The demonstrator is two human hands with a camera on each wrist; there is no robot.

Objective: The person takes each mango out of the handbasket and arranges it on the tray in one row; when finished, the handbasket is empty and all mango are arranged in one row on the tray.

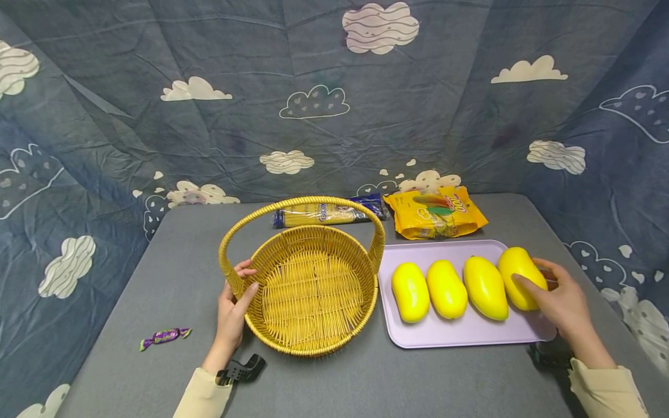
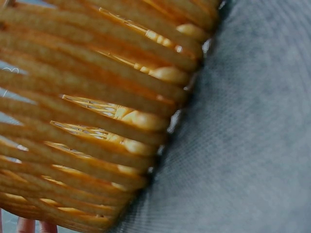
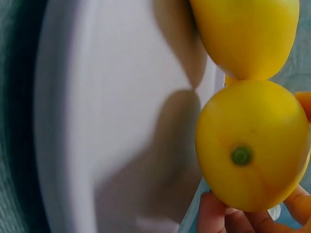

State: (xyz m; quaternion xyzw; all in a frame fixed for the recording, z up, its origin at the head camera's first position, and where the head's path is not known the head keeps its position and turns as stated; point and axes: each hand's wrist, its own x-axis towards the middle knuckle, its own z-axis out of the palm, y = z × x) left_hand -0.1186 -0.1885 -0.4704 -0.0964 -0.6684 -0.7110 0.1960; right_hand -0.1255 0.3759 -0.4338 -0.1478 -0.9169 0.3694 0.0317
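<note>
My left hand [image 1: 232, 316] grips the left side of a wicker basket [image 1: 310, 351] where its arched handle joins the rim, thumb at the rim. The left wrist view is filled by the basket's woven wall [image 2: 92, 82], with fingers [image 2: 26, 226] at its lower edge. My right hand [image 1: 569, 305] holds the rightmost yellow mango [image 1: 520, 273], its thumb over the near side and fingers round the right. In the right wrist view that mango [image 3: 252, 141] shows its green stem end. Three other mangoes [image 1: 485, 287] lie beside it on a lilac tray [image 1: 455, 337].
Behind the basket lies a blue and clear pack of spaghetti [image 1: 329, 213]. A yellow snack bag [image 1: 436, 215] stands behind the tray. On the left of the grey table [image 1: 172, 383] is a purple wrapped candy [image 1: 165, 337]. Cloud-patterned cloth [image 1: 251, 133] hangs round the table.
</note>
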